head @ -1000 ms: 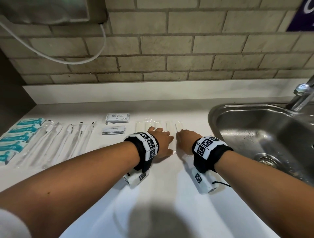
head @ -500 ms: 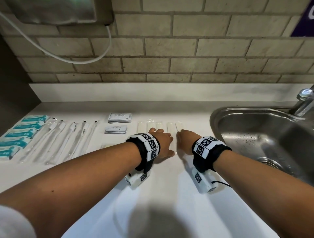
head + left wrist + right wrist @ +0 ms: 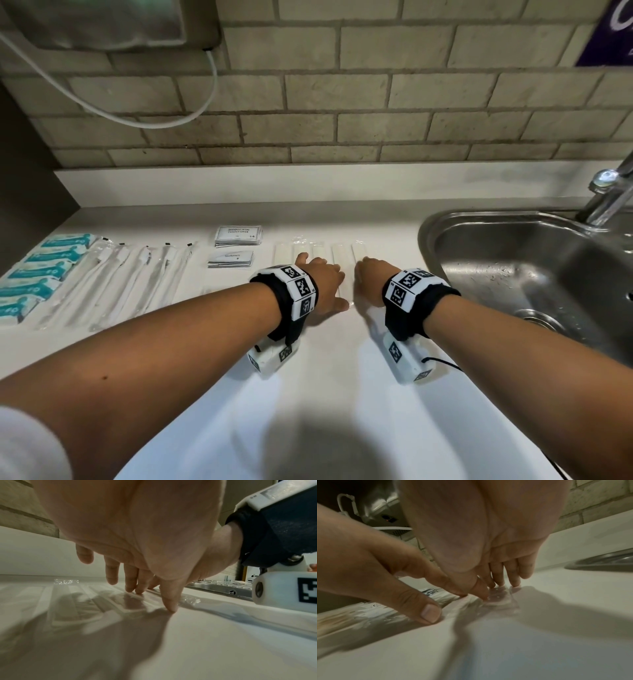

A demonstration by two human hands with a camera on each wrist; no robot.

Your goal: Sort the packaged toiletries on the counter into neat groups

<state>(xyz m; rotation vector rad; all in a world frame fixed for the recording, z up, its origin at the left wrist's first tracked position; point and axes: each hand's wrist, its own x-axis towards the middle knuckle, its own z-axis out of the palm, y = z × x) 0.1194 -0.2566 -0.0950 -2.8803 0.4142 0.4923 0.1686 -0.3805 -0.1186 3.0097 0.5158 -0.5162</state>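
A: Surroundings first. White table; steel sink at the right of the frame, faucet cut off at the right edge. Brick wall behind, a white cable looping at upper left.

B: Groups on the table, left to right: teal packets at the left edge, clear-wrapped toothbrushes beside them, shampoo sachets at centre with a smaller sachet stack just below them, then a row of white flat packets in clear wrap, near the sink.

A: Hands?

B: Left hand lies palm down on the white flat packets, fingers nearly straight, spread; left wrist view shows fingertips touching the wrap. Right hand just beside it, fingers extended and close together, tips pressing the clear wrap at the row's right end. Neither hand grips anything.

A: Obstructions?

B: Both hands cover the lower half of the row. Packet print unreadable. Right wrist view is blurred at lower left; the wrap edges there are hard to make out.
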